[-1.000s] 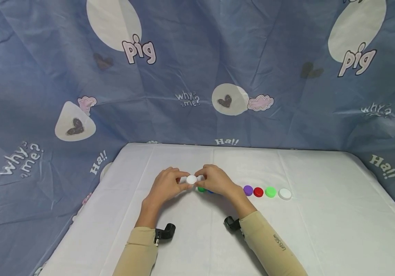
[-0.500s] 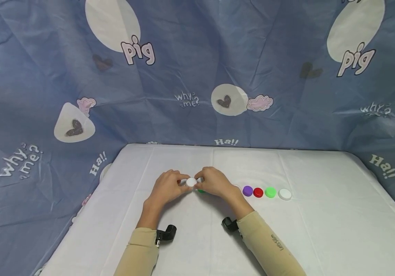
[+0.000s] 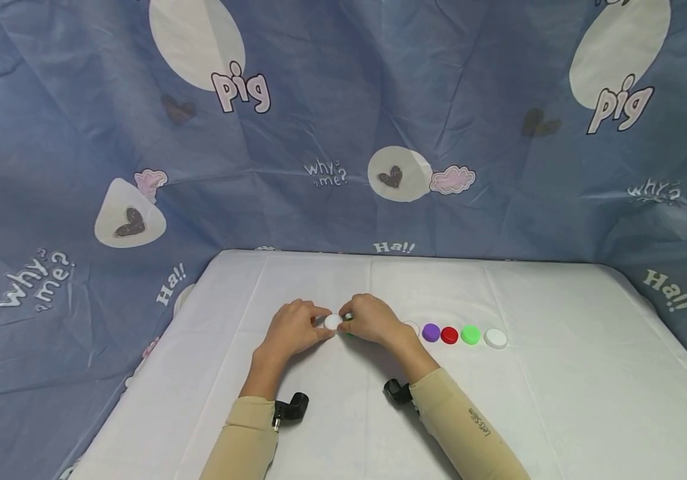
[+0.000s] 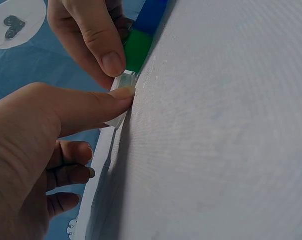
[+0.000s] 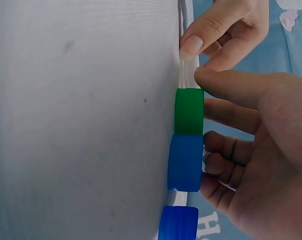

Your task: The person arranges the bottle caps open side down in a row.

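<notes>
A small white bottle cap point(image 3: 333, 323) sits between my two hands at the left end of a row of caps. My left hand point(image 3: 292, 328) pinches it from the left with thumb and forefinger. From the right, the thumb and forefinger of my right hand point(image 3: 373, 319) pinch its other side. Right beside it in the right wrist view is a green cap point(image 5: 190, 111), followed by a blue cap point(image 5: 185, 162) and a darker blue one point(image 5: 178, 223). My right hand hides most of these from the head view. The white cap appears down at the cloth.
Farther right along the row lie a pale cap point(image 3: 412, 327), a purple cap point(image 3: 431, 333), a red cap point(image 3: 449, 335), a light green cap point(image 3: 471, 335) and a larger white cap point(image 3: 495, 338). A white cloth point(image 3: 589, 387) covers the table; a blue printed curtain point(image 3: 319, 100) hangs behind.
Both hands have come down and slightly toward me with the white cap, lowering it to the left end of the row. The visible caps on the right have stayed in place.
</notes>
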`<state>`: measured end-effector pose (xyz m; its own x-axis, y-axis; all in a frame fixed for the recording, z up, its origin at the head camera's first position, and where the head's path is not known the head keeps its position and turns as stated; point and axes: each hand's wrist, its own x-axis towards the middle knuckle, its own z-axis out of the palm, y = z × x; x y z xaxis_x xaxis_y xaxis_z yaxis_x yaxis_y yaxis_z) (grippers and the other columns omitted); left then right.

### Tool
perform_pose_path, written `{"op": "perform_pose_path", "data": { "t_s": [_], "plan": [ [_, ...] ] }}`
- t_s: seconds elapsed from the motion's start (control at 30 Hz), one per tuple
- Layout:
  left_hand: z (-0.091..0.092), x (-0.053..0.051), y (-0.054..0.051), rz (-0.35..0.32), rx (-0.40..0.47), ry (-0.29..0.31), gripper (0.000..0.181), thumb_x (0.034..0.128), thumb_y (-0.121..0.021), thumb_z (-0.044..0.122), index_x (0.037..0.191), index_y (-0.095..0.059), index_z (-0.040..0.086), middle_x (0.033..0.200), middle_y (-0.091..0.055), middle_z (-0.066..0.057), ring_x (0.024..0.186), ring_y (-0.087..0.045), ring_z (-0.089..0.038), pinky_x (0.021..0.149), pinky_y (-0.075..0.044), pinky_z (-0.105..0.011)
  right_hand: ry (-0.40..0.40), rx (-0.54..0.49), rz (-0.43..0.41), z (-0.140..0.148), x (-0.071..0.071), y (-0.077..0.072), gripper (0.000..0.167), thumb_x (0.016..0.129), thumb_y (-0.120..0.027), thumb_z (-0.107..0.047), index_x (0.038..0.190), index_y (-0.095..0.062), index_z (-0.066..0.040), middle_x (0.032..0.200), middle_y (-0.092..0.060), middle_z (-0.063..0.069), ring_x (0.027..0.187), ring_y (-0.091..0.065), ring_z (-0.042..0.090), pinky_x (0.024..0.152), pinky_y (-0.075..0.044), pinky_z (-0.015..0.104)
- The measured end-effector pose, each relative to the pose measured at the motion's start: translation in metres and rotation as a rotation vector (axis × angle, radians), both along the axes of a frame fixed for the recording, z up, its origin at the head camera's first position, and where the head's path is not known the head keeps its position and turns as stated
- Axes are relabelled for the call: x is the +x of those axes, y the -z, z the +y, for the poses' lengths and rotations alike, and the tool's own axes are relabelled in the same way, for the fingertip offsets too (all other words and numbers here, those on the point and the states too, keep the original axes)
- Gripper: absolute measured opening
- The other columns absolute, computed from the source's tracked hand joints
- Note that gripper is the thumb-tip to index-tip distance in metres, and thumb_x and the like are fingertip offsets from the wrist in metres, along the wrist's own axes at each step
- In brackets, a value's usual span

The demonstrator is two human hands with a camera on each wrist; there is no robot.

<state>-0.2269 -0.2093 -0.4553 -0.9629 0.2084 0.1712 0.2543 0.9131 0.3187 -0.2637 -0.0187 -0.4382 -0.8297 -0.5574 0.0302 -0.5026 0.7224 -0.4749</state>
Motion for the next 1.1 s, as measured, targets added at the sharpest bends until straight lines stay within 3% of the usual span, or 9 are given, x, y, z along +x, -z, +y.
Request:
{"op": "perform_pose_path", "data": {
  "t_s": [0.27, 0.53, 1.1],
  "plan": [
    [0.0002, 0.0009, 0.0002, 0.011, 0.006, 0.009, 0.030, 0.0769, -0.083, 0.037, 0.106, -0.078, 0.032, 0.065, -0.054, 0.010, 0.067, -0.045, -0.012, 0.063, -0.036, -0.030, 0.000, 0.007, 0.027, -0.0013, 0.0011, 0.0013, 0.028, 0.085, -0.078, -0.027, 0.108, -0.078, -0.011, 0.108, -0.075, 0.007, 0.101, -0.068, 0.023, 0.088, -0.053, 0.039],
    [0.0007, 0.0016, -0.0001, 0.008, -0.004, -0.004, 0.034, 0.0770, -0.083, 0.039, 0.110, -0.078, 0.031, 0.067, -0.055, 0.009, 0.068, -0.045, -0.012, 0.063, -0.037, -0.030, -0.008, 0.071, 0.135, -0.0030, 0.0043, 0.0006, 0.029, 0.084, -0.079, -0.030, 0.107, -0.078, -0.012, 0.099, -0.072, 0.005, 0.094, -0.066, 0.023, 0.085, -0.052, 0.039],
    [-0.0011, -0.0011, 0.0046, 0.002, -0.048, -0.021, 0.043, 0.0776, -0.081, 0.044, 0.118, -0.074, 0.030, 0.071, -0.061, 0.009, 0.070, -0.049, -0.012, 0.067, -0.040, -0.031, -0.020, 0.072, 0.168, 0.0001, 0.0044, 0.0006, 0.030, 0.085, -0.076, -0.033, 0.107, -0.078, -0.013, 0.097, -0.072, 0.004, 0.091, -0.066, 0.022, 0.081, -0.053, 0.038]
  ]
}}
